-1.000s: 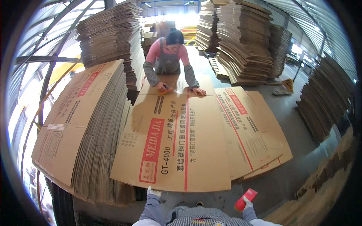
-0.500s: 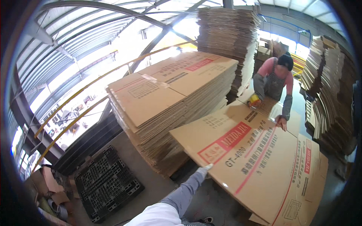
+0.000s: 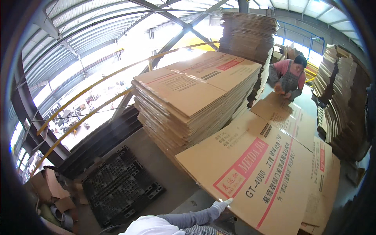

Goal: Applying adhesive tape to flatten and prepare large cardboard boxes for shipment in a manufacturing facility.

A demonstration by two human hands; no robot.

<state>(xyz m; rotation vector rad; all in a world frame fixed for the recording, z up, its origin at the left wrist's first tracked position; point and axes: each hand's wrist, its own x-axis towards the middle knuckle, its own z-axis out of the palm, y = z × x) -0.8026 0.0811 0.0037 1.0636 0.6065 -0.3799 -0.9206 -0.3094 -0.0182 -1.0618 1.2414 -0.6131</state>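
A large flattened cardboard carton [image 3: 235, 156] with a red printed band and dark lettering lies in front of me, tilted across the view. At its near left edge is my left hand [image 3: 224, 204], in a pale glove and grey sleeve, closed on the rim with fingertips on the printed face; the rest of its grip is hidden under the board. My right hand is not in view. Across the carton, a co-worker [image 3: 291, 76] in a pink top and checked apron bends over the far end, both hands [image 3: 282, 91] close together above it.
Left of the carton rises a stack of flat cartons [image 3: 196, 84]; a taller stack [image 3: 247, 39] stands behind. More cardboard [image 3: 342, 98] leans at the right. A black plastic pallet [image 3: 121, 188] lies on the floor, near scrap cardboard [image 3: 53, 184]. Yellow railing [image 3: 86, 117] runs along the left.
The co-worker has drawn back from the carton, hands now together; the yellow tool held before is no longer visible. My left hand keeps its hold on the edge while the view has shifted.
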